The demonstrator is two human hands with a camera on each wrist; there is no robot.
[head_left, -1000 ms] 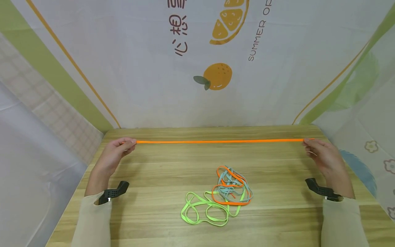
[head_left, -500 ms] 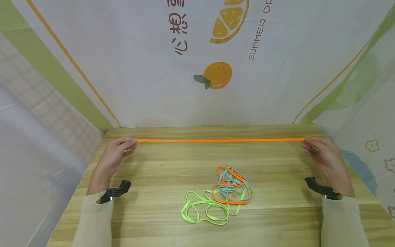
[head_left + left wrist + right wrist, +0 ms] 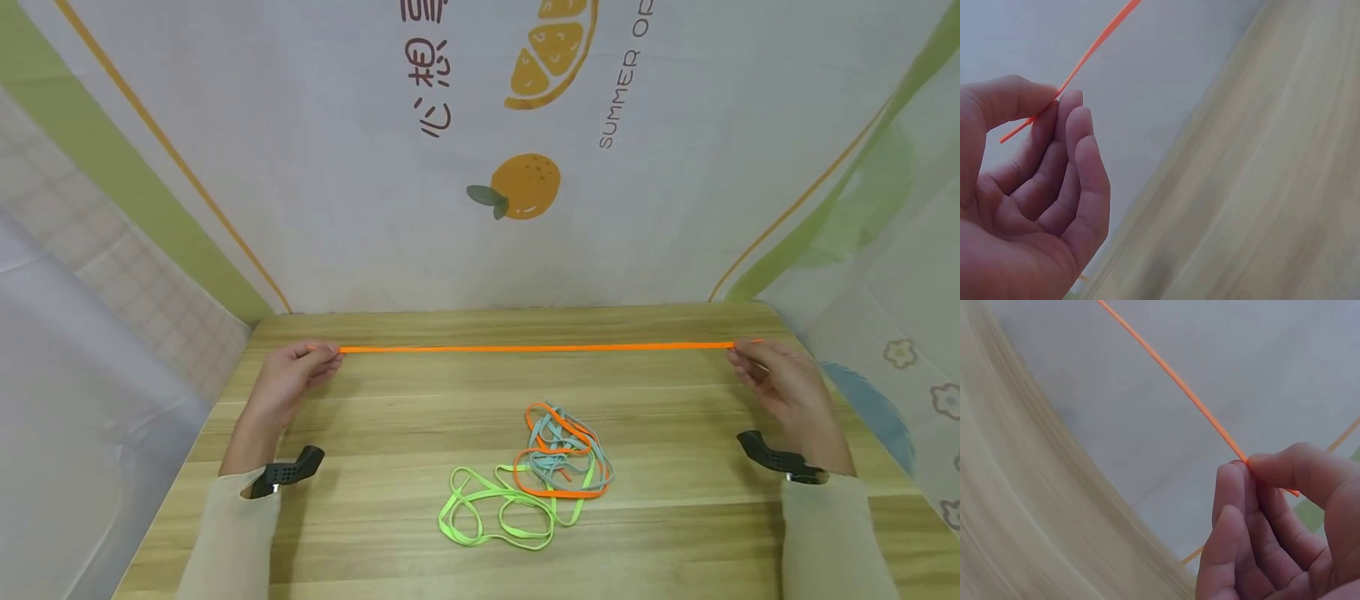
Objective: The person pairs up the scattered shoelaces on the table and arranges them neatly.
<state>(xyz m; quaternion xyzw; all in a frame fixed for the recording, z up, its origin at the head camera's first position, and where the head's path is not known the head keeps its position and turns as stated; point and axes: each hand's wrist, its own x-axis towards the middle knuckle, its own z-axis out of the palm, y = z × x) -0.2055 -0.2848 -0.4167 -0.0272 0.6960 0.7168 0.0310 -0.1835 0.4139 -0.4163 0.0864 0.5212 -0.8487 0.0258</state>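
Observation:
An orange shoelace (image 3: 536, 347) is stretched straight across the far part of the table, between both hands. My left hand (image 3: 296, 375) pinches one end between thumb and forefinger; a short tip sticks out past the grip in the left wrist view. With thumb and fingertips, my right hand (image 3: 782, 379) pinches the other end, and a small tip of the shoelace (image 3: 1191, 394) shows beyond the thumb in the right wrist view. Nearer on the table lie a green shoelace (image 3: 498, 537), a light blue shoelace (image 3: 551, 460) and another orange shoelace (image 3: 585, 493), loosely tangled.
The wooden table (image 3: 375, 417) ends at a white cloth backdrop (image 3: 360, 208) printed with oranges and lettering. More cloth hangs at both sides. A black wrist mount (image 3: 296, 468) sits on the left wrist, another black wrist mount (image 3: 772, 458) on the right.
Both hands have shifted slightly inward, the left one to the right and a little nearer. The orange shoelace stays stretched between them. The tangled laces have not moved.

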